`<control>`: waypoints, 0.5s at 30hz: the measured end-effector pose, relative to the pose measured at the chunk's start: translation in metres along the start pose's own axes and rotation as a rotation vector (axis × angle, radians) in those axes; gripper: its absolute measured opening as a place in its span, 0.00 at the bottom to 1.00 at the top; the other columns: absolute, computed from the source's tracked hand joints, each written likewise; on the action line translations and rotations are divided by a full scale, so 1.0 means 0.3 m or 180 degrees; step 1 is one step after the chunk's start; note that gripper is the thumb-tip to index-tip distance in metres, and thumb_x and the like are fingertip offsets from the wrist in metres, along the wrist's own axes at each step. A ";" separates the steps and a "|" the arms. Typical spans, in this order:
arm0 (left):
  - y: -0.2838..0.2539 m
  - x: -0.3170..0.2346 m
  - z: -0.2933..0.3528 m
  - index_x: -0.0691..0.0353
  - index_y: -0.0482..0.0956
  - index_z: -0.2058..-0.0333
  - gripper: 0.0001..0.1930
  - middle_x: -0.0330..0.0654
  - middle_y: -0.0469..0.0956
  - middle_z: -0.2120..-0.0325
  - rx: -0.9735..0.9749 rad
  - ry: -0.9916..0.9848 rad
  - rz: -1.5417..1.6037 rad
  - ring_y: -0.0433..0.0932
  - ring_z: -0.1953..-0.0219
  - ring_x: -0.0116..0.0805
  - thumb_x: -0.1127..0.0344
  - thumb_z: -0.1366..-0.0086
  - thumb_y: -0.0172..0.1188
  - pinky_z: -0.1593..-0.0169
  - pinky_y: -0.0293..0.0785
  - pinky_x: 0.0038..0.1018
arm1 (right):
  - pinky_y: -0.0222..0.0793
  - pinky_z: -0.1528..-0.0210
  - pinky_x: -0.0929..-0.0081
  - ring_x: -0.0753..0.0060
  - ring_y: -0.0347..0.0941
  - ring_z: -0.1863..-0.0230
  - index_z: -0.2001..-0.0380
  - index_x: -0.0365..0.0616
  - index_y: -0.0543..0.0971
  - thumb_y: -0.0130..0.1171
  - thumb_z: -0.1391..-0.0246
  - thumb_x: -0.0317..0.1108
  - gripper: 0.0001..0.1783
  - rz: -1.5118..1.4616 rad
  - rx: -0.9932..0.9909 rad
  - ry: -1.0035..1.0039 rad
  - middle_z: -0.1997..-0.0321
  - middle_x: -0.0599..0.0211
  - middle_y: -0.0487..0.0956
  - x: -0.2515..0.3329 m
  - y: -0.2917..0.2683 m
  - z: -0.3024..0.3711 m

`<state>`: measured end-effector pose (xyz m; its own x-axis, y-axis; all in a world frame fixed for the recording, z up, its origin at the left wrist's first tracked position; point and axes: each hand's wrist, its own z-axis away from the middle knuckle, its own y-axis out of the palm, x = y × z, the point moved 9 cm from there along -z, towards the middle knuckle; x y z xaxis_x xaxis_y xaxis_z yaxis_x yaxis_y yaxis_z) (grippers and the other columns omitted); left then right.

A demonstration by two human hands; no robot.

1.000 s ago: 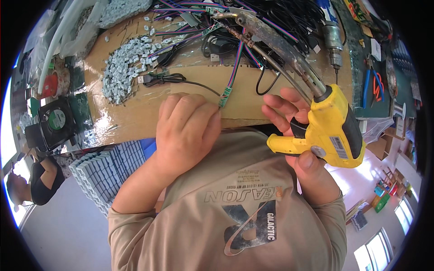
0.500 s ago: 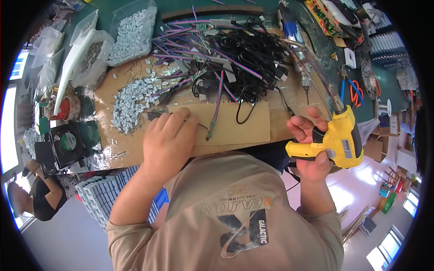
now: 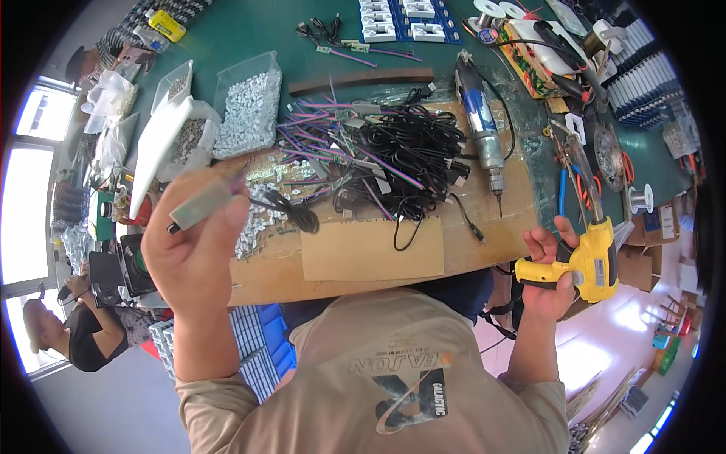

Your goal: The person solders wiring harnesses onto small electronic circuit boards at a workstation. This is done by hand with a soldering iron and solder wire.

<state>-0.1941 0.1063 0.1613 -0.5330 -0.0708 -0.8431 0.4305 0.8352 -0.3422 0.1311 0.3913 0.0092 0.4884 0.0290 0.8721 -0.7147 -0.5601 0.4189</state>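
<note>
a small flat grey connector block (image 3: pixel 200 206) with a black cable (image 3: pixel 291 212) trailing sits pinched in the raised left hand (image 3: pixel 193 250); the right hand (image 3: pixel 550 281) grips a glossy yellow plastic glue gun (image 3: pixel 582 261) beside the cardboard sheet (image 3: pixel 370 250).

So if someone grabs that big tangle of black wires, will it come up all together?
Probably in a clump: the tangled heap of thin black cables looks knotted with the purple wires, so those may drag along. It likely droops floppily, since the strands already curl loosely over the brown cardboard sheet. It seems light.
</note>
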 end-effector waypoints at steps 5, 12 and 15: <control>0.002 -0.038 -0.074 0.71 0.82 0.63 0.08 0.41 0.82 0.68 -0.0583 0.0528 -0.1101 0.75 0.71 0.23 0.81 0.42 0.67 0.66 0.72 0.19 | 0.75 0.41 0.52 0.49 0.77 0.46 0.43 0.40 0.68 0.72 0.49 0.50 0.38 -0.0003 -0.0004 0.0054 0.38 0.49 0.69 0.007 -0.021 0.014; 0.366 0.094 -0.165 0.60 0.85 0.63 0.09 0.47 0.83 0.69 0.0920 0.0673 -0.2331 0.82 0.69 0.46 0.63 0.38 0.64 0.63 0.78 0.33 | 0.77 0.43 0.56 0.58 0.77 0.48 0.42 0.42 0.66 0.67 0.44 0.52 0.36 0.0057 0.0247 0.0128 0.36 0.52 0.68 -0.039 -0.024 0.021; 0.435 0.127 -0.214 0.62 0.85 0.61 0.11 0.44 0.84 0.70 0.1286 0.0811 -0.2246 0.82 0.71 0.37 0.61 0.37 0.65 0.63 0.76 0.30 | 0.78 0.45 0.57 0.59 0.78 0.49 0.43 0.43 0.67 0.67 0.45 0.53 0.36 -0.0088 0.0247 0.0255 0.37 0.53 0.68 -0.066 -0.027 0.020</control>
<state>-0.2051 0.2476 0.1111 -0.9010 -0.3363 -0.2742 0.1368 0.3795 -0.9150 0.1303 0.3903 -0.0130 0.4635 0.1098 0.8793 -0.6591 -0.6205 0.4249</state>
